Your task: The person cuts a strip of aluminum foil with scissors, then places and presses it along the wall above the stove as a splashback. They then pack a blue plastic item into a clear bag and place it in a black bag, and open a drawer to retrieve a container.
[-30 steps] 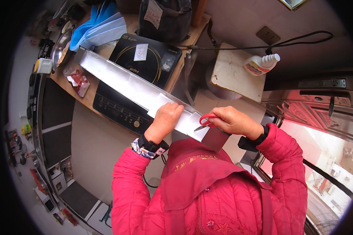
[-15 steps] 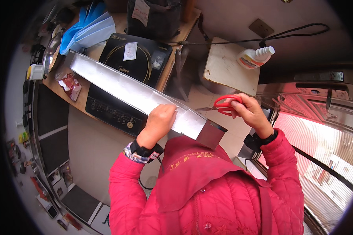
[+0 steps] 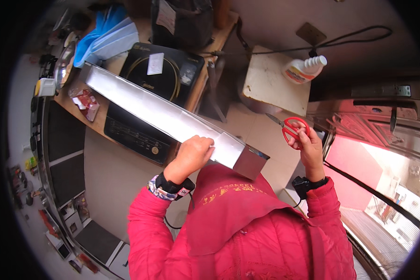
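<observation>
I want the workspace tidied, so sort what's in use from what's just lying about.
In use:
- red-handled scissors, in the right hand
- long metal tray, left hand at it
- white lining inside the tray

Apparently just lying about:
- red packet
- white bottle
- blue and white folded sheets

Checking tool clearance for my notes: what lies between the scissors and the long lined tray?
In the head view, no object lies between the red-handled scissors in the right hand and the long tray; only pale floor shows in that gap.
</observation>
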